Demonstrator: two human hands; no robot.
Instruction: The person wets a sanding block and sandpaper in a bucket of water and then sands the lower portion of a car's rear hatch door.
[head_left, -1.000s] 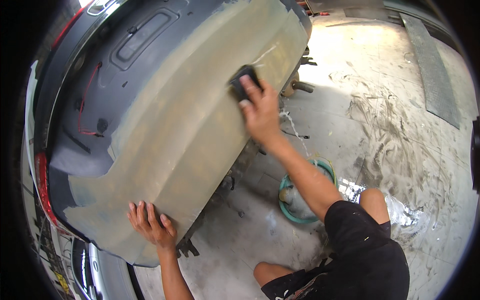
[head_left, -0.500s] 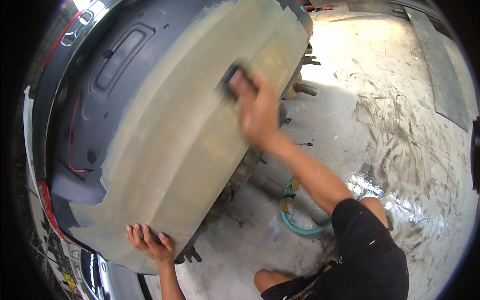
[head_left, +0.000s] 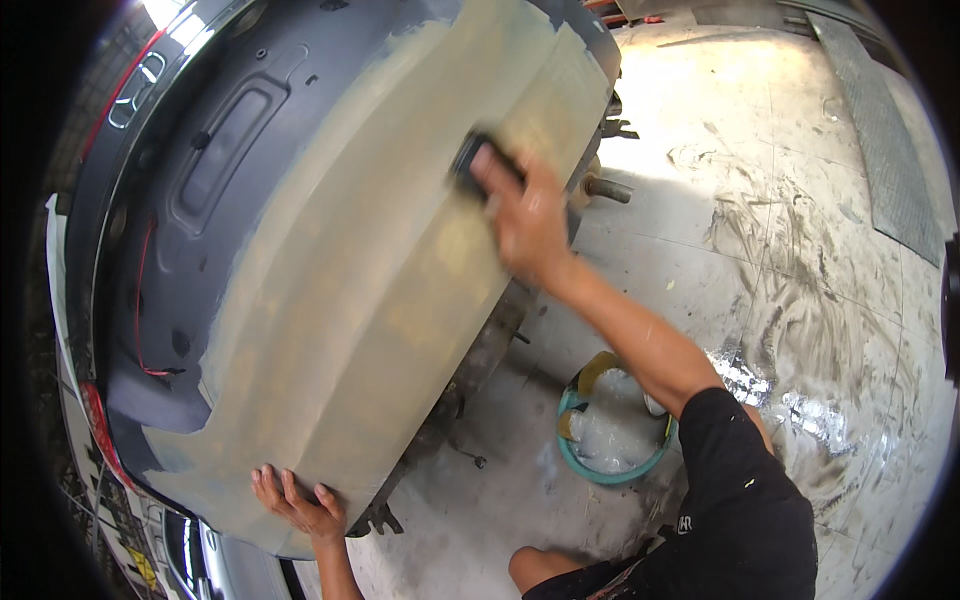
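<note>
While 1 right hand (head_left: 530, 225) curls round 1 dark block (head_left: 468, 160), blurred, between the tan car panel's (head_left: 350, 290) middle and far edge, 1 left hand (head_left: 300, 505) rests near its near corner, fingers spread, gripping nothing; 1 green basin (head_left: 612, 479) stands off the lower edge.

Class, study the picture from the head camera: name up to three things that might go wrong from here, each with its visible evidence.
1. The floor has a shiny, apparently wet patch, so a foot might slip.
2. The teal basin of cloudy liquid stands close to the person's knee; a bump could spill it.
3. The right hand grips a dark block at the panel; uneven pressure might mark the surface.
</note>
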